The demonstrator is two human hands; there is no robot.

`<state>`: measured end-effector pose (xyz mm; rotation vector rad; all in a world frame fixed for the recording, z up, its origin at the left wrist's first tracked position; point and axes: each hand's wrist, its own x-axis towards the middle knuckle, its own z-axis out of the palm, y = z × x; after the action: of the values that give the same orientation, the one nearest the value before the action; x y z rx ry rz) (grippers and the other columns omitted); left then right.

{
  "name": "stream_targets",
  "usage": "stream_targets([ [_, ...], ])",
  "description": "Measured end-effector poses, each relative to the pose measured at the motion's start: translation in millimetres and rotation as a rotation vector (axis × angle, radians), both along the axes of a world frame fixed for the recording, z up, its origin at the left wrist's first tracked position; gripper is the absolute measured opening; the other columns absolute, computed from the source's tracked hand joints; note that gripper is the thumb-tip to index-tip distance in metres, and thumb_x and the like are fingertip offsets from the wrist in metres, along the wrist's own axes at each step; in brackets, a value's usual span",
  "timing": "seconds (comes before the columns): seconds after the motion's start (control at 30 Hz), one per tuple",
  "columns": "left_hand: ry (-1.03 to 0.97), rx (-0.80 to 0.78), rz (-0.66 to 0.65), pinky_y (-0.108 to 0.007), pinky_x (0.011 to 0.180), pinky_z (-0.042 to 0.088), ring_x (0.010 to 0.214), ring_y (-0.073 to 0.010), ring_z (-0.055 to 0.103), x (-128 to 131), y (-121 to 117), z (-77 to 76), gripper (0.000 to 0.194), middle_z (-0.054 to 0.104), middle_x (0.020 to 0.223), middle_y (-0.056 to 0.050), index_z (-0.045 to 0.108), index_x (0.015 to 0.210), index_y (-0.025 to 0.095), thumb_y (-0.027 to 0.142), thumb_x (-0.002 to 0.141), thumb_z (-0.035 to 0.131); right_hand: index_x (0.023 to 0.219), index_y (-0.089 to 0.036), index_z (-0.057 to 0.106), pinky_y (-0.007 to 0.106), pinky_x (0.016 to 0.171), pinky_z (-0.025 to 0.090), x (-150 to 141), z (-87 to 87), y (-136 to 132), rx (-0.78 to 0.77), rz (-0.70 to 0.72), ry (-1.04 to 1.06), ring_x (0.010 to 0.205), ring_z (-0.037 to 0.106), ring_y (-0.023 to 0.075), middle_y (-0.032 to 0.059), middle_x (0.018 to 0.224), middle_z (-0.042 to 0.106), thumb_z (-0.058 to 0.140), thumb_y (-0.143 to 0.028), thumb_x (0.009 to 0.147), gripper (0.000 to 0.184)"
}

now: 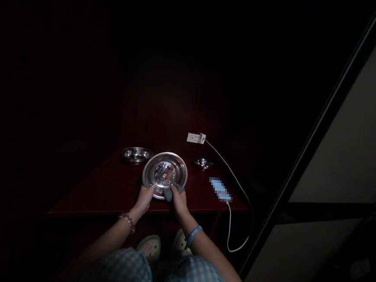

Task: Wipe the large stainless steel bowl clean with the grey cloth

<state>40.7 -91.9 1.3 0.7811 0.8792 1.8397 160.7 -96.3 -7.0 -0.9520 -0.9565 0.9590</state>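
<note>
A round stainless steel plate (176,168) with a sticker at its middle is tilted up toward me over the dark red table. My left hand (145,198) grips its near left rim, thumb on the inner face. At the near right rim, my right hand (178,199) is closed on the plate together with a grey cloth (168,194). The fingers behind the plate are hidden. Left of the plate, a larger shiny steel dish (136,155) rests on the table, and a smaller steel bowl (203,164) lies to the right.
On the dark red table (106,191), a pixelated phone (220,189) lies at the right with a white cable (229,229) looping off the edge. The cable runs to a charger (202,138) in a wall socket (192,138). A pale panel (348,127) stands at the right. Surroundings are very dark.
</note>
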Motion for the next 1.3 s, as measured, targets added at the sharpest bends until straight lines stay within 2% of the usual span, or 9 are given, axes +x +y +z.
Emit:
stream_targets([
  [0.23, 0.033, 0.003, 0.002, -0.046, 0.106, 0.045, 0.103, -0.0266, 0.07, -1, 1, -0.8, 0.036, 0.077, 0.089, -0.01, 0.071, 0.098, 0.013, 0.007, 0.063, 0.068, 0.089, -0.018, 0.073, 0.034, 0.091, 0.051, 2, 2.3, -2, -0.018, 0.021, -0.025, 0.097, 0.069, 0.0227, 0.0058, 0.1, 0.077, 0.068, -0.038, 0.067, 0.031],
  [0.43, 0.027, -0.003, 0.025, -0.046, 0.105, 0.045, 0.1, -0.0263, 0.07, -2, 1, -0.4, 0.034, 0.076, 0.082, -0.009, 0.073, 0.095, 0.012, 0.006, 0.062, 0.066, 0.084, -0.019, 0.073, 0.034, 0.09, 0.051, 2, 2.5, -2, -0.034, -0.001, -0.035, 0.092, 0.07, 0.0231, 0.005, 0.093, 0.078, 0.068, -0.038, 0.066, 0.026],
  [0.63, 0.04, 0.015, 0.025, -0.046, 0.106, 0.044, 0.102, -0.0254, 0.07, -2, 2, -1.8, 0.038, 0.076, 0.086, -0.008, 0.073, 0.098, 0.013, 0.005, 0.06, 0.068, 0.08, -0.019, 0.072, 0.034, 0.087, 0.052, 3, 1.3, -2, -0.032, 0.017, -0.049, 0.089, 0.07, 0.0229, 0.0045, 0.089, 0.077, 0.067, -0.038, 0.068, 0.023],
  [0.97, 0.043, 0.015, -0.01, -0.047, 0.108, 0.043, 0.103, -0.026, 0.07, -3, 3, -4.2, 0.03, 0.077, 0.091, -0.008, 0.072, 0.09, 0.014, 0.009, 0.061, 0.07, 0.085, -0.018, 0.072, 0.034, 0.09, 0.05, 2, 1.9, -3, -0.02, 0.055, -0.007, 0.094, 0.069, 0.0236, 0.0048, 0.093, 0.077, 0.067, -0.039, 0.067, 0.027],
  [1.13, 0.017, -0.03, 0.016, -0.047, 0.106, 0.045, 0.098, -0.0256, 0.071, -2, 7, -7.9, 0.027, 0.076, 0.086, -0.009, 0.071, 0.087, 0.013, 0.008, 0.061, 0.068, 0.085, -0.018, 0.074, 0.034, 0.089, 0.051, 2, 0.9, -2, -0.02, 0.051, 0.001, 0.091, 0.07, 0.0236, 0.005, 0.092, 0.077, 0.068, -0.037, 0.069, 0.026],
  [1.3, 0.017, -0.037, 0.011, -0.048, 0.105, 0.046, 0.096, -0.0252, 0.072, -2, 9, -10.3, 0.028, 0.076, 0.089, -0.009, 0.071, 0.09, 0.012, 0.009, 0.062, 0.068, 0.085, -0.02, 0.074, 0.034, 0.091, 0.051, 3, 0.8, -1, -0.01, 0.06, -0.004, 0.094, 0.069, 0.0231, 0.0034, 0.094, 0.078, 0.066, -0.036, 0.07, 0.023],
])
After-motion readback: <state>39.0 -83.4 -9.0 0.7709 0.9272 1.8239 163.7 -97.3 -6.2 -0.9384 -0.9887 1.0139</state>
